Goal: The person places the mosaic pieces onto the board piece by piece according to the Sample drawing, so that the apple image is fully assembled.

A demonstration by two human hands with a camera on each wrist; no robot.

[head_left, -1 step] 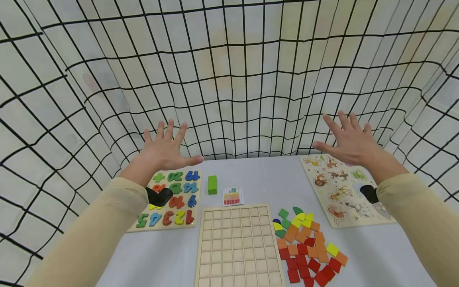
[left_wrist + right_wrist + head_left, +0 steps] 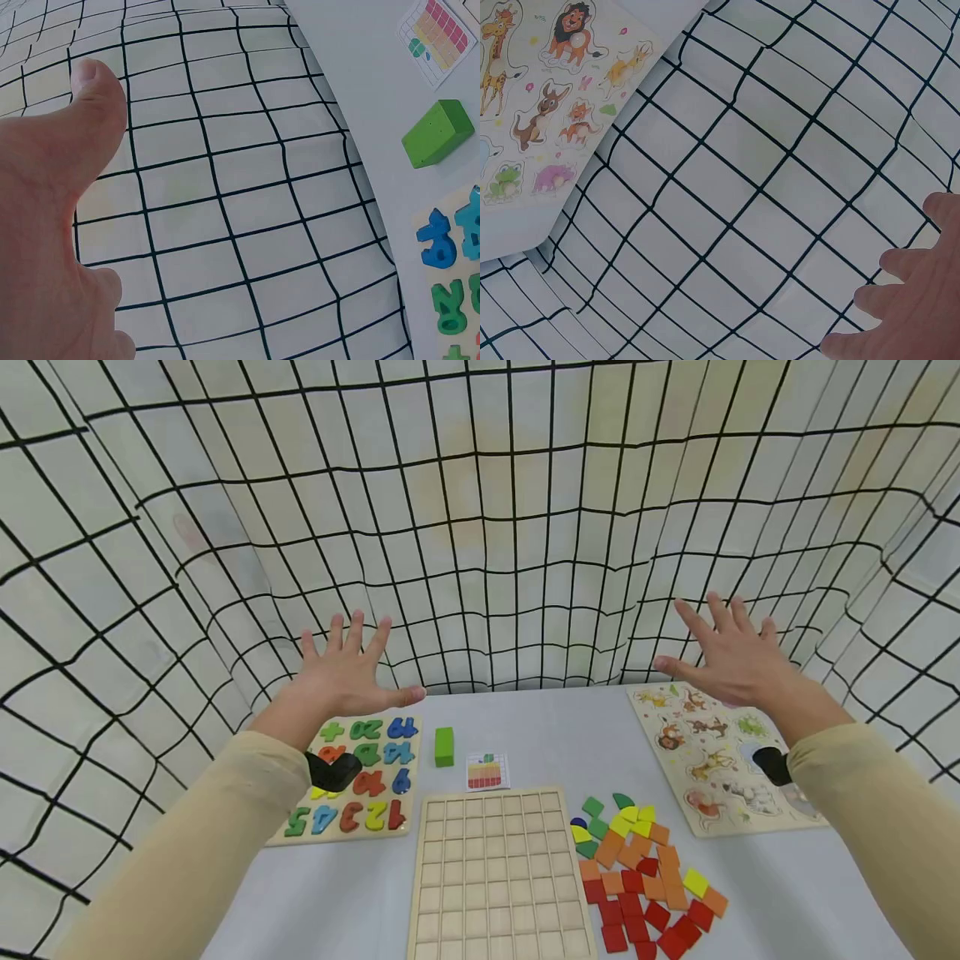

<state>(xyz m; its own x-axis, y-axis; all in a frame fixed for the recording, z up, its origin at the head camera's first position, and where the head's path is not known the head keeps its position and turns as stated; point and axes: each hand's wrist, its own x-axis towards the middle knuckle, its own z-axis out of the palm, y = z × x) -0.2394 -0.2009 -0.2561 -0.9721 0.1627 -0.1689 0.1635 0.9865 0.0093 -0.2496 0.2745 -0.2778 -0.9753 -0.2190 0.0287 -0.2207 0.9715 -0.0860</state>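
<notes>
My left hand [image 2: 337, 677] is held up with fingers spread, above the far end of a number puzzle board [image 2: 378, 835]; it holds nothing. On the other side my right hand [image 2: 738, 660], also spread and holding nothing, is raised over the far part of an animal puzzle board [image 2: 686, 768]. Between them on the white table lie a wooden grid tray [image 2: 491, 874], a small printed pattern card [image 2: 487, 771] and a green block [image 2: 444, 747]. Loose red, orange, yellow and green tiles [image 2: 632, 906] lie to the tray's right. In the left wrist view the thumb [image 2: 94, 97] points up.
A black-lined net [image 2: 495, 527] over pale cloth rises behind the table and along both sides. The white tabletop [image 2: 570, 735] shows between the card and the animal board. Dark bands [image 2: 333, 771] sit at both wrists, over beige sleeves.
</notes>
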